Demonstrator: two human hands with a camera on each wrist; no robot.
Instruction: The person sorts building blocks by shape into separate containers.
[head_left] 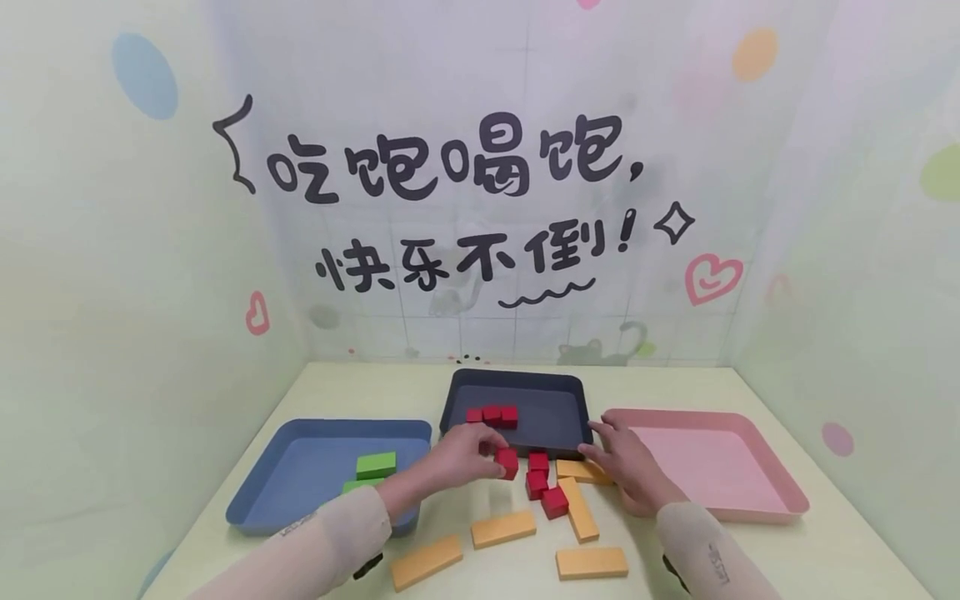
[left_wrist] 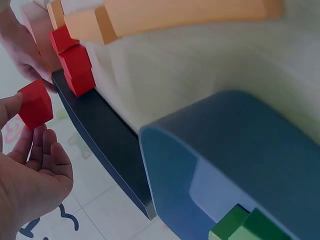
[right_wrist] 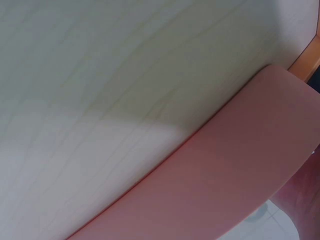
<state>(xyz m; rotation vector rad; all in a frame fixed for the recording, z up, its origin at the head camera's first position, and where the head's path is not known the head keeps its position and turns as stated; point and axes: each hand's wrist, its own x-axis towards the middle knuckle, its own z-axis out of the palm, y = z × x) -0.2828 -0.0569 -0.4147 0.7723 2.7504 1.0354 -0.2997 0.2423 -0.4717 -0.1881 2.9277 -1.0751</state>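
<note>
My left hand pinches a red cube between thumb and fingertips, above the table in front of the dark tray. In the left wrist view, the same cube sits between thumb and fingertips, the other fingers loosely bent. More red cubes lie together on the table, and several red cubes are in a row inside the dark tray. My right hand reaches with fingers extended between the dark tray's right corner and the pink tray; whether its fingertips touch a rim cannot be told.
Several orange-yellow blocks lie on the table, one beside the right hand. At left stands a blue tray holding green blocks. The pink tray's outer wall fills much of the right wrist view.
</note>
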